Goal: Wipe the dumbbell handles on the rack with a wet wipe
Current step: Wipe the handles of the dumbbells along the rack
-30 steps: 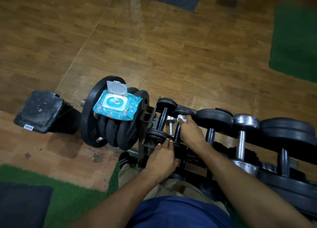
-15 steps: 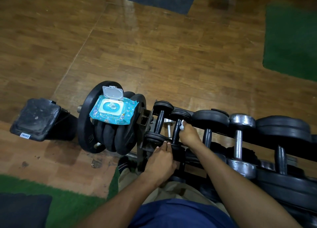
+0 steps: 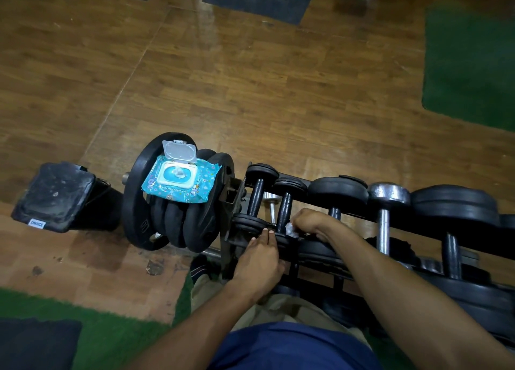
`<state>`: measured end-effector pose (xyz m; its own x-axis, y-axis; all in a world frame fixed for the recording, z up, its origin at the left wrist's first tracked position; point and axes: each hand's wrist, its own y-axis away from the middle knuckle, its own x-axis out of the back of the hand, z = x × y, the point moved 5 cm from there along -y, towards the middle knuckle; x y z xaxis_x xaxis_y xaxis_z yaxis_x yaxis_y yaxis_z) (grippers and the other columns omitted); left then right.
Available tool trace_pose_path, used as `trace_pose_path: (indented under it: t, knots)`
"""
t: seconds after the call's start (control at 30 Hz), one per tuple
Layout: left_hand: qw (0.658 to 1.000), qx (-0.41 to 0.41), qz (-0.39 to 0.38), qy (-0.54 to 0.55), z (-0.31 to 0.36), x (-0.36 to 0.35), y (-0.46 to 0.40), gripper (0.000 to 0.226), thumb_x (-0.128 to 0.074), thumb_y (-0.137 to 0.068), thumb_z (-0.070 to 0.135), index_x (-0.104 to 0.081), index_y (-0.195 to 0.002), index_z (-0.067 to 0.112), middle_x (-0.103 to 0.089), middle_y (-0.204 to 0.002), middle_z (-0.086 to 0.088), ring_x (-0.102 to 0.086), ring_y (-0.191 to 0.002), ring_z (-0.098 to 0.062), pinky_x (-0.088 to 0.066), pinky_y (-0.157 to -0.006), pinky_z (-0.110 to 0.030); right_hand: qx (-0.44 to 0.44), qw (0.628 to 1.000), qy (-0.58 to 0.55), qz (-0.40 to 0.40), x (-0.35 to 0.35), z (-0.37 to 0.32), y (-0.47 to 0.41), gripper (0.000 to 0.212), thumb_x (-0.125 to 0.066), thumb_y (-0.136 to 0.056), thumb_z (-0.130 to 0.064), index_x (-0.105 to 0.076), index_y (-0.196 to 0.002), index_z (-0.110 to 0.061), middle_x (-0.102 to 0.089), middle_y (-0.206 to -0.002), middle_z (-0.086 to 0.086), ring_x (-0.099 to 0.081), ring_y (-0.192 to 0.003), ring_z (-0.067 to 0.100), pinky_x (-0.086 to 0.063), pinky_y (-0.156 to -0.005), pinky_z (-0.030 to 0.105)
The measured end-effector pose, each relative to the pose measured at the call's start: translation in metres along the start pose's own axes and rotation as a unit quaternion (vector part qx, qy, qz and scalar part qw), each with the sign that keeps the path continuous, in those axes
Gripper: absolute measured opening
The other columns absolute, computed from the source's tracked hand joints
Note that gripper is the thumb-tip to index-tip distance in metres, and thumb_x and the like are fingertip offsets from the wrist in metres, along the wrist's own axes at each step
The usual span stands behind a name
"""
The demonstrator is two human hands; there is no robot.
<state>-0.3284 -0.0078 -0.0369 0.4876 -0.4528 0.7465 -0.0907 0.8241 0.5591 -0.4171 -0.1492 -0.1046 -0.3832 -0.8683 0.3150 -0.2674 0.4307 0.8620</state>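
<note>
A row of black dumbbells lies across the black rack (image 3: 234, 199). My right hand (image 3: 308, 222) grips a crumpled white wet wipe (image 3: 289, 229) against the near end of the second dumbbell's handle (image 3: 284, 208). My left hand (image 3: 260, 254) rests with straight fingers on the near end plates of the first two dumbbells. The first dumbbell (image 3: 257, 191) lies just left of the wiped one. A blue wet wipe pack (image 3: 181, 181) with its lid up sits on the stacked weight plates to the left.
Black weight plates (image 3: 139, 202) hang on a peg left of the rack. A black block (image 3: 55, 195) stands on the floor farther left. Bigger dumbbells, one chrome (image 3: 387, 202), fill the rack to the right. Green mats (image 3: 471, 63) lie on the wooden floor.
My right hand has slid the wipe from the far end of the second dumbbell's handle down to its near end. My left hand has stayed on the near plates.
</note>
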Motion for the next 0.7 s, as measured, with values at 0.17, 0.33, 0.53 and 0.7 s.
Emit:
trace_pose_path:
  t: [0.17,0.33,0.53,0.7]
  knots:
    - [1.000,0.001,-0.001,0.002,0.000,0.002,0.001,0.079,-0.050,-0.104,0.034,-0.009,-0.162,0.000,-0.011,-0.170,-0.017,-0.020,-0.155,-0.028,-0.014,-0.124,-0.032,-0.020,0.997,-0.056,-0.043,-0.004,0.006,-0.005,0.026,-0.044,-0.089,0.009,-0.063,-0.104,-0.001,-0.050,-0.067,0.005,-0.043,-0.054,0.014,-0.037,-0.042,0.020]
    - [1.000,-0.004,0.003,0.005,-0.001,0.003,0.003,0.078,-0.051,-0.104,0.034,-0.011,-0.162,0.001,-0.012,-0.170,-0.016,-0.021,-0.154,-0.028,-0.016,-0.124,-0.033,-0.042,0.988,-0.132,-0.070,-0.008,0.013,-0.017,0.017,-0.048,-0.089,0.008,-0.053,-0.084,-0.008,-0.052,-0.065,0.009,-0.044,-0.045,0.013,-0.036,-0.045,0.025]
    - [1.000,-0.005,0.008,0.022,-0.002,0.003,0.003,0.078,-0.052,-0.103,0.034,-0.013,-0.162,0.001,-0.013,-0.170,-0.016,-0.022,-0.154,-0.028,-0.013,-0.124,-0.032,0.005,0.998,0.023,-0.054,-0.007,0.006,-0.017,0.016,-0.061,-0.088,-0.004,-0.061,-0.074,-0.010,-0.059,-0.059,0.003,-0.050,-0.054,0.016,-0.037,-0.052,0.026]
    - [1.000,-0.003,0.006,0.026,-0.005,-0.001,0.001,0.079,-0.052,-0.104,0.035,-0.012,-0.162,0.000,-0.012,-0.170,-0.017,-0.022,-0.154,-0.030,-0.014,-0.124,-0.033,0.056,0.982,0.182,-0.006,0.008,-0.007,-0.006,0.007,-0.072,-0.082,-0.015,-0.073,-0.078,-0.009,-0.074,-0.082,0.007,-0.070,-0.081,0.024,-0.050,-0.067,0.027]
